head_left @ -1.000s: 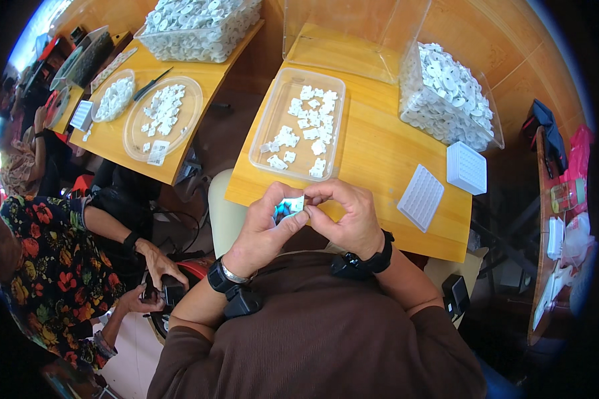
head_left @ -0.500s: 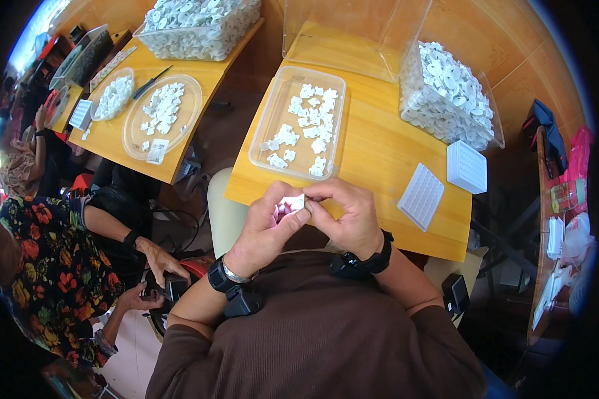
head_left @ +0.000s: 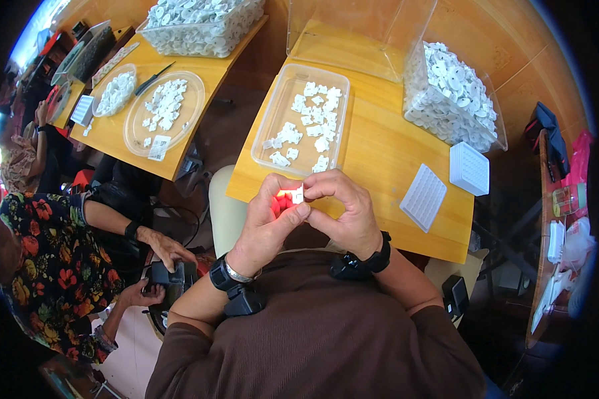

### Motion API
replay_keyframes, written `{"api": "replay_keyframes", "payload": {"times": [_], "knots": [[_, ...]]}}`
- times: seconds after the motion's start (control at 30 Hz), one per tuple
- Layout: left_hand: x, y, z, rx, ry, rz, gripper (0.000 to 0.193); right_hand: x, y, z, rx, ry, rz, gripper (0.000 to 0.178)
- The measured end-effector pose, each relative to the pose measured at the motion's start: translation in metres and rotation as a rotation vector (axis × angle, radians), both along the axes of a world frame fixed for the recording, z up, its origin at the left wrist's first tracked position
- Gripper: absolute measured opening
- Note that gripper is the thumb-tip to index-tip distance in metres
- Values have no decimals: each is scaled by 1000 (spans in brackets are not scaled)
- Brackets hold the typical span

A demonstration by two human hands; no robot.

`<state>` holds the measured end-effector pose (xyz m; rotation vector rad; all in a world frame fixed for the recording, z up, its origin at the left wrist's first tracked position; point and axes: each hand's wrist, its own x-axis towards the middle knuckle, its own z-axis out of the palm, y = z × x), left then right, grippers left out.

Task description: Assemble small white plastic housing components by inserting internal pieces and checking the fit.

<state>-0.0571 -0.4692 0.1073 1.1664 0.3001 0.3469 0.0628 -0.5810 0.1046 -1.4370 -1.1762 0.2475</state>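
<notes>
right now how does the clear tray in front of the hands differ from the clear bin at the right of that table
The rectangular tray is shallow and holds a thin scatter of small white pieces; the bin is tall-walled and heaped with white round parts. The tray lies near the left hand and right hand; the bin stands further back. Both are clear plastic on the wooden table.

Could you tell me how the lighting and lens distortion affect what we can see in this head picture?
Head view: strong fisheye bends the wooden table edges toward a black rim; a bright glare glows red at the left hand fingertips where both hands pinch a small white part; the right hand is evenly lit; corners fall dark.
</notes>
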Motion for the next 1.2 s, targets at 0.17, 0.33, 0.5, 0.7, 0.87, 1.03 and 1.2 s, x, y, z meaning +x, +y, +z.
{"api": "replay_keyframes", "payload": {"times": [0.17,0.33,0.5,0.7,0.87,1.03,1.2], "knots": [[-1,1,-6,62,4,-7,25,0,-2,-2,10,-51,-16,24],[-2,-1,-3,160,63,23,25,0,-4,-3,8,-52,-19,23],[-2,-2,-3,175,39,25,30,-3,-3,-6,30,85,1,22],[-1,0,-3,177,27,21,30,-2,-2,-5,0,155,12,25],[0,1,0,135,25,6,31,0,-3,-6,-12,136,-20,32],[0,1,2,97,-15,1,31,-1,-4,0,-17,57,-12,35],[2,0,1,34,-17,-21,31,-3,-3,1,18,-10,-49,38]]}}
